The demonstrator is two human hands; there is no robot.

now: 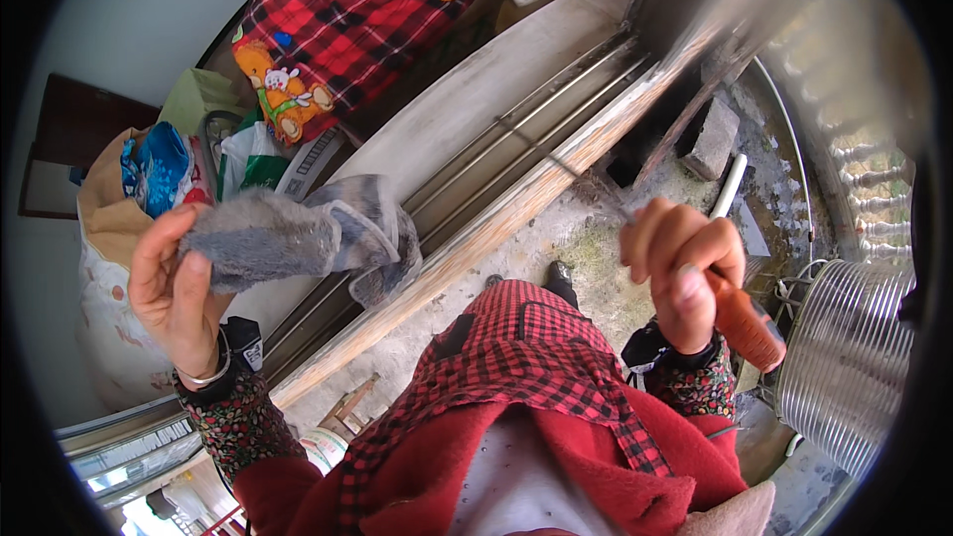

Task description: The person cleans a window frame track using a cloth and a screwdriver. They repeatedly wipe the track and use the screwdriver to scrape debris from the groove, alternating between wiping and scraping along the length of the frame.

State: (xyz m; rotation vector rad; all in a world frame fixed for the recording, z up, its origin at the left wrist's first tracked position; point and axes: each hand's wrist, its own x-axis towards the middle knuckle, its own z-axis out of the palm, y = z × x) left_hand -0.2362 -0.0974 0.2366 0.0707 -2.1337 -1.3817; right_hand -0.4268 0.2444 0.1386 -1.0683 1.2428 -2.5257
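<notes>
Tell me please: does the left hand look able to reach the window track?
Probably yes: the left hand holds a furry grey cloth that overlaps the window track in view, and nothing seems to stand between; any height gap cannot be judged.

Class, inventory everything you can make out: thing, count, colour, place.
fuzzy cloth: one, grey, left of centre
tool: one, orange handle, right
bear-print fabric: one, red plaid, top left
paper bag: one, brown, left
bundle: one, blue, in paper bag
metal rails: several, silvery, upper centre
block: one, grey, upper right
wire rack: one, silvery, right
balusters: several, pale, far right
checked garment: one, red-black, lower centre
left hand: one, bare, holding cloth
right hand: one, bare, gripping tool
</notes>
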